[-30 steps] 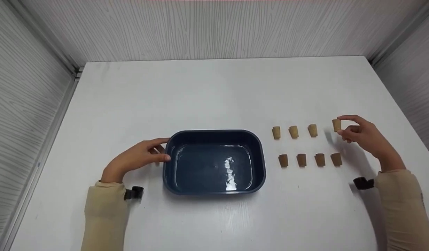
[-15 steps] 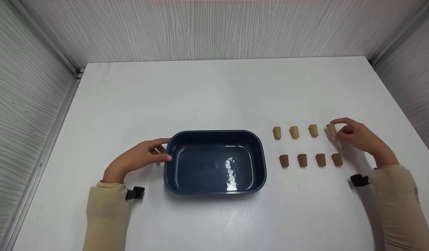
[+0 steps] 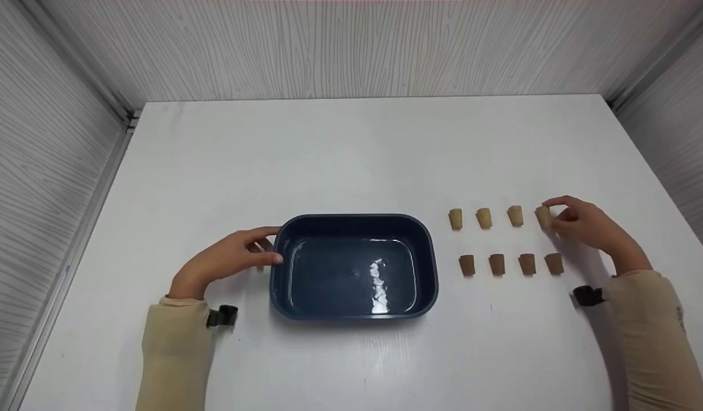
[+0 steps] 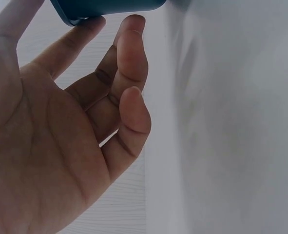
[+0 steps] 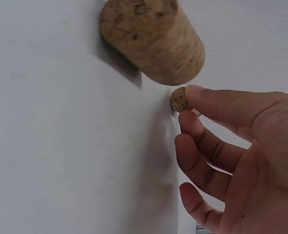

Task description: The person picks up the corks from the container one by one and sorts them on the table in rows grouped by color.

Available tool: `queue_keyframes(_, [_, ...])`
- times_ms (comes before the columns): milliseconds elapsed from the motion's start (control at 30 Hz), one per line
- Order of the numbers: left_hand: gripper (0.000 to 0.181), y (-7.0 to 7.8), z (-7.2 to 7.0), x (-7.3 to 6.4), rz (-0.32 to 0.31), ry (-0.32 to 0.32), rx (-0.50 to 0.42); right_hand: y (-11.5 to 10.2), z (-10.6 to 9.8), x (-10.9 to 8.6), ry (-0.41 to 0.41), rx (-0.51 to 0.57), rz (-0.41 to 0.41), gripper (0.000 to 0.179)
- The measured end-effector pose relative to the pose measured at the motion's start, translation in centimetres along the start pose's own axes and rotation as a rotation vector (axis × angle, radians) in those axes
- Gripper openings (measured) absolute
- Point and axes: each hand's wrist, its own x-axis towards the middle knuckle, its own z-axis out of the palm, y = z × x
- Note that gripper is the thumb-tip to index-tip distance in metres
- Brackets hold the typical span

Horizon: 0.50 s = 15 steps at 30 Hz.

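In the head view my left hand [image 3: 231, 258] holds the left side of a dark blue plastic tub [image 3: 353, 318], its thumb over the rim and its index finger against the outer wall. The other fingers of that hand curl loosely in the left wrist view, beside the tub's edge [image 4: 114, 6]. On the right, my right hand [image 3: 588, 224] pinches a light tan cork stopper [image 3: 543, 217] between thumb and index finger. This stopper stands on the table at the right end of the back row. The right wrist view shows the pinched stopper [image 5: 179, 100] partly covered by fingertips.
Three more light stoppers [image 3: 484, 218] continue the back row to the left. A row of darker brown stoppers [image 3: 497, 264] stands in front of it. One large stopper [image 5: 153, 41] looms close in the right wrist view. Woodgrain panels [image 3: 351, 51] enclose the white table [image 3: 351, 154].
My right hand has moved left and down, bringing the light stopper from the air to the end of the back row. The left hand stays at the tub's rim.
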Motion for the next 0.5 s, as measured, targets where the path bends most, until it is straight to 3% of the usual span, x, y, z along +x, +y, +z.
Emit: queue_keyframes(500, [0.071, 0.01, 0.01, 0.19, 0.0, 0.004, 0.012, 0.34, 0.13, -0.15, 0.012, 0.024, -0.008, 0.052])
